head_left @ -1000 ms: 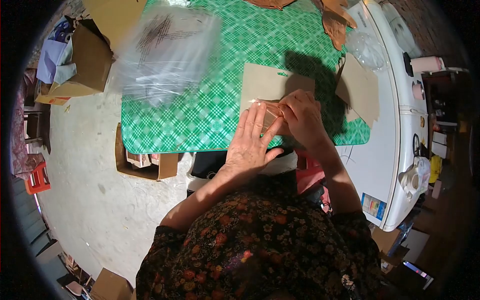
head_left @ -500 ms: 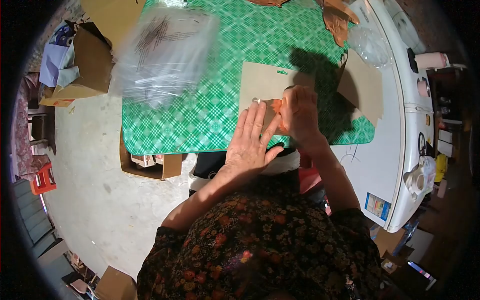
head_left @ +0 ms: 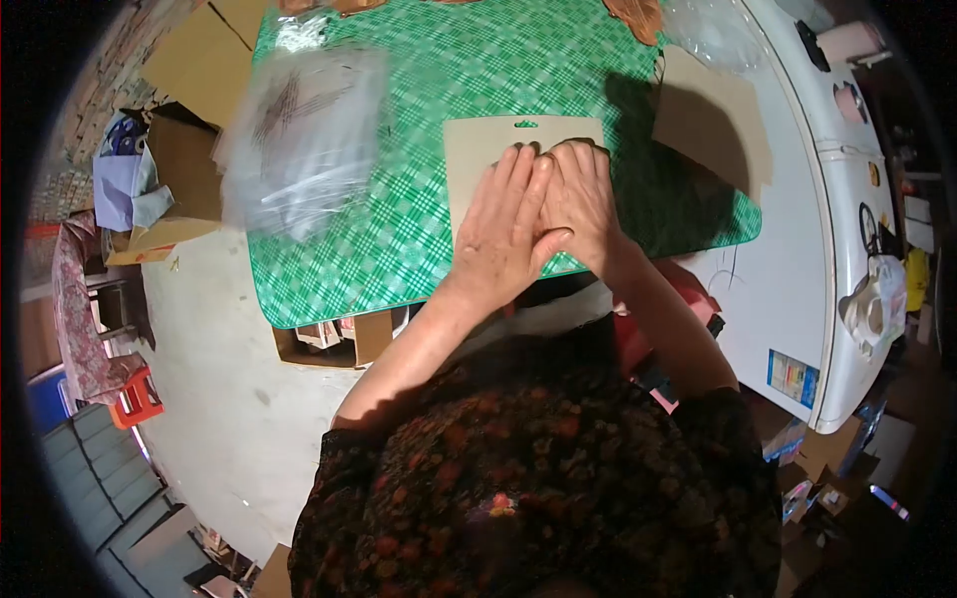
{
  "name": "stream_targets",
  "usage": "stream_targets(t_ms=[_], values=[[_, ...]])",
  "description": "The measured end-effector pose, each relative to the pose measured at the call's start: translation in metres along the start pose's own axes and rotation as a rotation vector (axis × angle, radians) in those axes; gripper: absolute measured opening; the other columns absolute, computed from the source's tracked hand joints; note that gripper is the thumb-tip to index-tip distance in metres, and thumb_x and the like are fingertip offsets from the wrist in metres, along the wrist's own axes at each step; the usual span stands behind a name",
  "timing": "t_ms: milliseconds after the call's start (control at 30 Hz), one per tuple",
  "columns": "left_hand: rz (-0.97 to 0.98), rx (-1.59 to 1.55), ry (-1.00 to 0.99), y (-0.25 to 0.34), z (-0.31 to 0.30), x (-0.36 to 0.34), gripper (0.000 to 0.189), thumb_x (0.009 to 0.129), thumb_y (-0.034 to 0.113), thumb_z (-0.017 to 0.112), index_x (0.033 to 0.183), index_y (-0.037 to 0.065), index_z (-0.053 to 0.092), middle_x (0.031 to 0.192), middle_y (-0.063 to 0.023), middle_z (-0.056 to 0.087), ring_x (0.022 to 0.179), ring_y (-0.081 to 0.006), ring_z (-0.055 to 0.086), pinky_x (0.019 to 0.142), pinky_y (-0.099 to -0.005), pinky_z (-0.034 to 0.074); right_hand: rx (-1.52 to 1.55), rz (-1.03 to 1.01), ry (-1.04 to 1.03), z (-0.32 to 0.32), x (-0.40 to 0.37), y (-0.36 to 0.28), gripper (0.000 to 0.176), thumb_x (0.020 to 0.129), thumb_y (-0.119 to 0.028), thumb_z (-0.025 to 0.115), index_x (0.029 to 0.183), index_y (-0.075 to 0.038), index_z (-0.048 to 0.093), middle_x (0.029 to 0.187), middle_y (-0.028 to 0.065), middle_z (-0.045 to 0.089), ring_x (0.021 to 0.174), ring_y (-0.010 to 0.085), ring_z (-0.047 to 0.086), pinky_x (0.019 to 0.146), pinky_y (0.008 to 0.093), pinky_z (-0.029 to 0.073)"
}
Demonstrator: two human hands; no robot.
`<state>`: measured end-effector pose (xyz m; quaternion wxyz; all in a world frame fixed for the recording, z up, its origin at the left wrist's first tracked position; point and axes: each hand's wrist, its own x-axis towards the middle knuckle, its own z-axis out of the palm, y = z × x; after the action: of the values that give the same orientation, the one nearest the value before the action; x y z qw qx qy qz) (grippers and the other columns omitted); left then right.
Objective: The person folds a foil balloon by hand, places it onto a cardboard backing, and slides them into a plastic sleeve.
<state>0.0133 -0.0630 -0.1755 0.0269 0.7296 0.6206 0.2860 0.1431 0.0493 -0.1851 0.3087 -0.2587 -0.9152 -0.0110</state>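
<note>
A beige cardboard card [head_left: 472, 149] with a hanger slot at its far edge lies on the green checked tabletop [head_left: 439, 70]. Flat on the card rests my left hand [head_left: 501, 227], fingers extended. My right hand [head_left: 580, 199] is pressed down right beside it, its fingers stretched out and touching the left hand. Whatever lies beneath the palms is hidden. Neither hand shows anything held.
Clear plastic bags [head_left: 309, 140] are stacked on the table's left. Another piece of cardboard [head_left: 703, 120] lies at the right, with clear plastic [head_left: 713, 35] behind it. A white fridge [head_left: 773, 279] flanks the table; an open carton [head_left: 179, 169] stands left.
My right hand has gone from a closed grip over an orange-marked patch to lying flat beside my left. That patch is now covered. The view has shifted.
</note>
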Motion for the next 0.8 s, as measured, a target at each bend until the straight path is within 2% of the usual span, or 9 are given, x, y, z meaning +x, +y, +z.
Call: stream_targets(t_ms=[67,100,233,333,467,600,633,767,800], values=[[0.013,0.035,-0.048,-0.005,0.005,-0.004,0.087,0.106,0.055,0.052,0.166,-0.003,0.027,0.169,-0.025,0.033,0.16,-0.0405,0.027,0.13,-0.0552,0.021,0.017,0.003,0.017,0.001,-0.001,0.002,0.022,0.09,-0.028,0.065,0.098,-0.008,0.064,0.1,0.0081,0.056,0.102,0.029,0.054,0.095,0.045,0.041],[0.009,0.018,-0.044,-0.004,0.003,-0.001,0.088,0.101,0.05,0.063,0.162,-0.005,0.033,0.166,-0.0266,0.037,0.156,-0.0437,0.031,0.128,-0.0569,0.024,0.016,0.013,-0.024,-0.002,-0.001,0.001,0.023,0.09,-0.028,0.065,0.1,-0.008,0.064,0.102,0.0082,0.057,0.104,0.0286,0.054,0.095,0.0454,0.042],[-0.012,0.074,-0.086,-0.001,0.004,0.0,0.083,0.104,0.05,0.058,0.164,-0.001,0.032,0.168,-0.0247,0.034,0.158,-0.0412,0.029,0.129,-0.0561,0.022,-0.048,0.016,-0.139,-0.014,-0.001,0.017,0.027,0.086,-0.023,0.067,0.106,-0.007,0.064,0.106,0.008,0.059,0.108,0.0303,0.056,0.097,0.0468,0.043],[-0.028,0.142,-0.143,0.0,0.004,0.0,0.075,0.109,0.049,0.049,0.167,0.006,0.031,0.171,-0.0216,0.031,0.16,-0.0383,0.026,0.131,-0.0545,0.019,0.003,-0.041,0.096,-0.031,-0.01,0.047,0.031,0.082,-0.018,0.069,0.11,-0.005,0.064,0.111,0.01,0.062,0.113,0.0321,0.058,0.099,0.0482,0.044],[-0.031,0.178,-0.165,0.001,0.005,0.0,0.065,0.11,0.043,0.05,0.166,0.012,0.037,0.172,-0.0205,0.031,0.16,-0.0379,0.027,0.131,-0.054,0.02,0.087,-0.024,0.121,-0.067,-0.039,0.011,0.036,0.08,-0.016,0.07,0.113,-0.001,0.066,0.116,0.0152,0.065,0.118,0.0338,0.06,0.102,0.0478,0.045],[-0.01,0.139,-0.122,0.002,0.001,0.003,0.06,0.107,0.034,0.056,0.159,0.008,0.046,0.166,-0.0224,0.038,0.157,-0.0403,0.03,0.128,-0.0557,0.024,0.073,0.02,-0.172,-0.076,-0.07,-0.036,0.065,0.085,-0.035,0.073,0.133,0.007,0.063,0.136,0.0214,0.066,0.143,0.0354,0.052,0.12,0.0541,0.035],[-0.013,0.142,-0.122,0.002,0.002,0.003,0.059,0.107,0.033,0.056,0.159,0.008,0.046,0.166,-0.0222,0.038,0.157,-0.0402,0.03,0.128,-0.0556,0.024,0.008,0.028,-0.227,-0.068,-0.08,-0.036,0.076,0.098,-0.056,0.059,0.139,0.008,0.061,0.146,0.0238,0.062,0.149,0.0363,0.047,0.124,0.0589,0.027],[-0.042,0.153,-0.152,0.002,0.004,0.002,0.059,0.109,0.034,0.05,0.163,0.012,0.042,0.17,-0.0197,0.034,0.159,-0.0386,0.028,0.13,-0.0545,0.021,-0.035,0.075,-0.274,-0.056,-0.098,-0.033,0.091,0.105,-0.071,0.034,0.148,0.007,0.053,0.159,0.0245,0.049,0.152,0.0396,0.04,0.125,0.0624,0.024],[-0.052,0.157,-0.164,0.002,0.004,0.002,0.059,0.11,0.035,0.048,0.165,0.014,0.04,0.171,-0.0186,0.033,0.16,-0.0377,0.027,0.13,-0.0539,0.02,-0.025,0.08,-0.267,-0.057,-0.097,-0.034,0.088,0.105,-0.069,0.037,0.147,0.008,0.053,0.158,0.0247,0.049,0.152,0.0397,0.041,0.125,0.0623,0.024]])
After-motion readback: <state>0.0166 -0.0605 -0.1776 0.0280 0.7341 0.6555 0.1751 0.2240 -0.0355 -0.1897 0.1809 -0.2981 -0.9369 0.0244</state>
